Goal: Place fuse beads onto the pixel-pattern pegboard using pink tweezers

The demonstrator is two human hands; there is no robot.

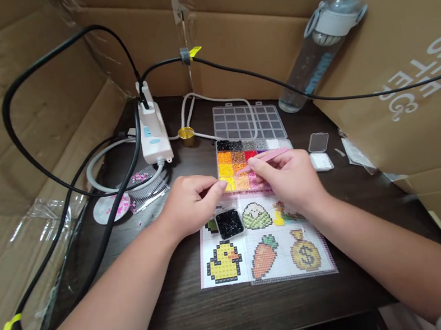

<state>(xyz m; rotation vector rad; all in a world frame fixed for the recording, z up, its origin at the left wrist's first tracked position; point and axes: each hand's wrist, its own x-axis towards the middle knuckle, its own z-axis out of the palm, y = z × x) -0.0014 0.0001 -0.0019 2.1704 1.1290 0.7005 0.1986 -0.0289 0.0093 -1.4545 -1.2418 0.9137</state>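
Note:
My right hand (288, 176) grips pink tweezers (272, 154), their tips over the orange compartments of the bead box (238, 158). At the box's lower left corner, by the yellow beads, is my left hand (195, 201), thumb and forefinger pinched; anything between them is too small to make out. Below both hands lies a pattern sheet (240, 252) with a duck (224, 262), a carrot (264, 257) and a money bag (304, 251). A small square tray of black beads (230, 223) rests on the sheet's upper part.
A white power strip (154, 137) and loops of black cable (8, 111) occupy the left. Behind the box lie its clear lid (247, 120) and a gold cup (187, 135). A water bottle (313, 60) leans at the back right. Cardboard walls (241, 42) surround the table.

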